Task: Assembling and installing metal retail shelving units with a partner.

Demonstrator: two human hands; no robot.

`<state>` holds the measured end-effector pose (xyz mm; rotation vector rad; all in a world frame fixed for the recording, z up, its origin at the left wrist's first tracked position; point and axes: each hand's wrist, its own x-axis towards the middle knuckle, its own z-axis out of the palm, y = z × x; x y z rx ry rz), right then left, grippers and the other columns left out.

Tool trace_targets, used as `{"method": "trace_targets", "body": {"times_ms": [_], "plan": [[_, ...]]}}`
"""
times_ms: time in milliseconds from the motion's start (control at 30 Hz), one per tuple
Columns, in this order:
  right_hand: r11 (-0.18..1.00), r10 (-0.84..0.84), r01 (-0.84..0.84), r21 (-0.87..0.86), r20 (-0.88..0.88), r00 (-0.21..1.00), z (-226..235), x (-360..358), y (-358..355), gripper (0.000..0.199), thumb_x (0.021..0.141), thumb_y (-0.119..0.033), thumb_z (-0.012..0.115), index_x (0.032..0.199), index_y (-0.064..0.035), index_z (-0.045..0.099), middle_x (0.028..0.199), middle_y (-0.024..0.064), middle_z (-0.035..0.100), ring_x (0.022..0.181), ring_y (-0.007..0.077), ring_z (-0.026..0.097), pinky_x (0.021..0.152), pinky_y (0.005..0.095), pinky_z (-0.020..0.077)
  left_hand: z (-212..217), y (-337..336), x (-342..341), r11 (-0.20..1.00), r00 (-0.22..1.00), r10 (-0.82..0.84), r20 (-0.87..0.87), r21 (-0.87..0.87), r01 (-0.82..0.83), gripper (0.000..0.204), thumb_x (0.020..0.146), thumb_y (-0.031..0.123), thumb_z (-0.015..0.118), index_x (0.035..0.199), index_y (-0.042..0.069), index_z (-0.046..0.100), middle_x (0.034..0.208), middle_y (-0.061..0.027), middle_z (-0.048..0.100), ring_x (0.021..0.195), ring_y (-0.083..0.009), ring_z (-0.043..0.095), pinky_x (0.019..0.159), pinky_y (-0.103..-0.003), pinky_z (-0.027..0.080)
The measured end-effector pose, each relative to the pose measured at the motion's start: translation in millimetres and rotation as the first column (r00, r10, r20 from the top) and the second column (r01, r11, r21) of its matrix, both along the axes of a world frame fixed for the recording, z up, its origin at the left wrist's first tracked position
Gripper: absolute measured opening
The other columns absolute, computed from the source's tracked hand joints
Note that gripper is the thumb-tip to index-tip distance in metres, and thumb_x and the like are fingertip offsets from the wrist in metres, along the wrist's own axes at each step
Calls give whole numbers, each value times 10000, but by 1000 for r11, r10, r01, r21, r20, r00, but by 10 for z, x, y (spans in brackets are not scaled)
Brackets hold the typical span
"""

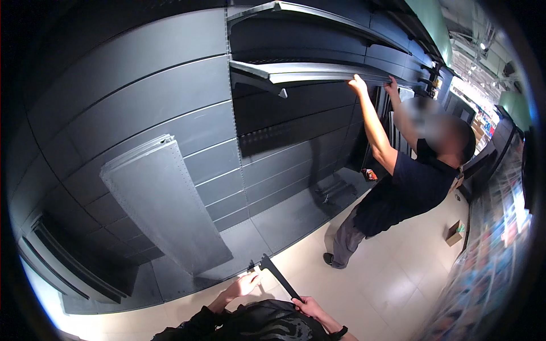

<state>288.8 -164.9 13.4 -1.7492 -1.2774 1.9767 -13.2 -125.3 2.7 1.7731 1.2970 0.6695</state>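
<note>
A black shelf bracket (280,277) with a notched, hooked end slants up from my right hand (308,307), whose fingers are closed around its lower end. Just left of the bracket's hooked end is my left hand (244,284), its fingers drawn together. A small dark piece shows above those fingertips, but I cannot make out what they grip. Ahead, grey metal shelf panels (176,210) lean in a stack against the dark wall panelling. At the right, a co-worker (409,193) in dark clothes grips the front edge of a mounted grey shelf (318,73) with both raised hands.
Another shelf (335,23) juts out higher up. Dark brackets (341,193) lie on the low base deck (284,219) along the wall. Long dark panels (68,261) lean at the left. A small open cardboard box (455,233) stands on the pale tiled floor (392,284).
</note>
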Motion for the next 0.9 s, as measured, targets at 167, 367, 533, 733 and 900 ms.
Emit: {"method": "trace_targets", "body": {"times_ms": [167,367,533,733,900], "plan": [[999,15,-13,39,-42,999,-88,446,46,366,951,-392,597,803,-58,565,599,-16,497,403,70,386,367,257,294,-5,206,436,987,956,-99,-275,97,130,260,995,224,448,1071,1,558,1015,-180,624,916,-310,634,782,-394,504],[997,-79,79,-6,-130,988,-269,881,116,336,958,-346,597,794,-55,563,598,-16,488,414,62,377,367,251,281,234,385,888,993,983,-54,-178,-117,33,384,982,357,422,1098,14,550,1007,-149,633,1000,-292,601,893,-394,452],[997,-78,76,-22,-97,992,-239,1157,190,302,965,-298,595,781,-61,564,590,-22,485,410,60,365,367,241,264,431,871,985,982,974,184,136,15,-188,305,1025,272,412,1129,28,563,920,-55,641,861,-128,604,771,-288,493],[984,-179,178,-19,-137,974,-118,1354,141,334,960,-326,602,769,-57,555,579,-26,467,414,56,361,372,240,255,1236,1635,968,939,748,262,609,18,-343,278,973,184,466,1177,17,551,1002,-80,640,872,-162,652,715,-288,529],[979,-196,188,-82,-104,975,-161,1376,96,342,943,-355,621,793,-55,552,597,-34,468,420,50,370,369,235,266,1927,2177,792,942,540,225,811,-39,-333,286,994,185,470,1204,0,531,1041,-114,636,925,-200,655,760,-296,551]]}}
